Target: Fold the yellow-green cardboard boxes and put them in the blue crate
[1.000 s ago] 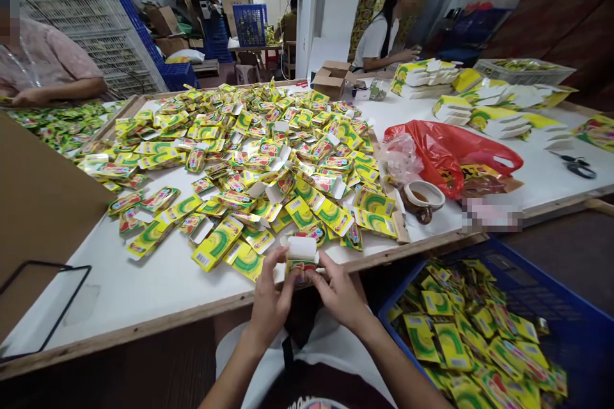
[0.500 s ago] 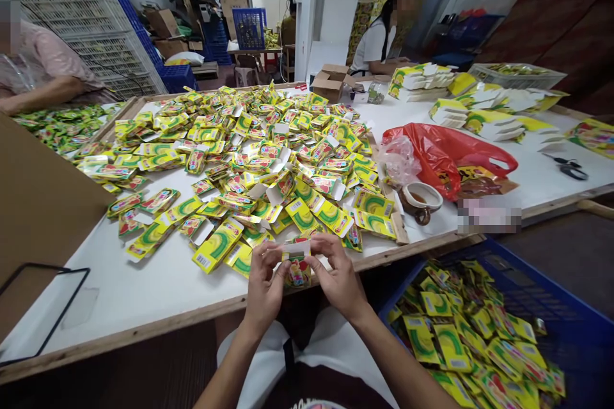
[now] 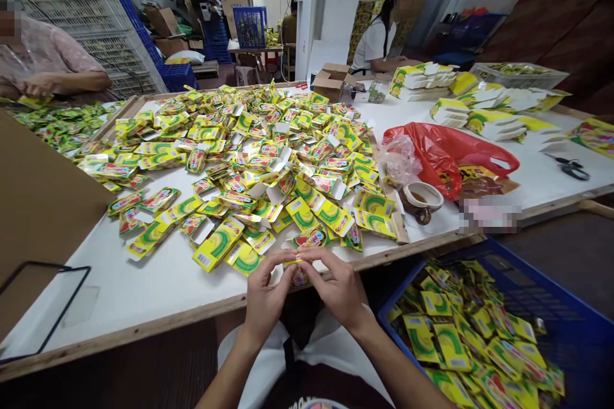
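Observation:
A small yellow box (image 3: 298, 276) with red print is held between my two hands at the table's front edge. My left hand (image 3: 269, 287) grips its left side, fingertips on the top end and thumb on the front. On the right side my right hand (image 3: 333, 281) pinches it the same way. The fingers cover most of the box, and its top flap looks folded down. Just beyond the hands lies a wide pile of yellow and green boxes (image 3: 240, 166), several with white flaps standing open.
Right of the pile are a brown cup (image 3: 422, 198), a red plastic bag (image 3: 432, 147), scissors (image 3: 570, 168) and stacked flat boxes (image 3: 422, 80). A blue crate (image 3: 575, 319) of boxes stands low right. Cardboard (image 3: 48, 211) blocks the left. Two people sit across.
The white flap that stood up on the held box is now folded down, and my fingertips have come together over its top. The person at left has raised a hand.

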A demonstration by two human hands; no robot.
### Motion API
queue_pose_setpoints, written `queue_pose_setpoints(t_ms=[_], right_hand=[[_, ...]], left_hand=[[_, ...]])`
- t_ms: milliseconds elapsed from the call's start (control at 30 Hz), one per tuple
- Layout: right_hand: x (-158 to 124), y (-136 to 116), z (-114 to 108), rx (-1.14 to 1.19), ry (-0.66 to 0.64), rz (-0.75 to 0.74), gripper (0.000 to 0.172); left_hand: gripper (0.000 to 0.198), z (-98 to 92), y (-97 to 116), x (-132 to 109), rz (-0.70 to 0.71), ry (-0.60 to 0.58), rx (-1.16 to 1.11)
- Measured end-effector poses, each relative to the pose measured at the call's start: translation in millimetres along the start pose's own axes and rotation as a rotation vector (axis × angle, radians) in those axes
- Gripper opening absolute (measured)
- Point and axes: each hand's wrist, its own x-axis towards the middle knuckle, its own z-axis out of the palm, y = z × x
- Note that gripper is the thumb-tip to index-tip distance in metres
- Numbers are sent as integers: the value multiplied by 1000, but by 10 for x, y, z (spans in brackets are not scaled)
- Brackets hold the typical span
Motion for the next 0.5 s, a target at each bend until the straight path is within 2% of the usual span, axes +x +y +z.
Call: queue_pose_setpoints(t_ms=[133,200,400,500], right_hand=[[47,-44,-22,-79,15,70,9],[52,-31,-33,-82,28,63,8],[-49,148,57,-5,7,-90,13],[-122,123,-57,-27,-1,-92,14]], left_hand=[[11,23,36,25,-60,40,19],[10,20,20,32,-45,44,33],[23,-44,-172,-20,252,1,86],[27,-63,-210,-41,295,-49,136]])
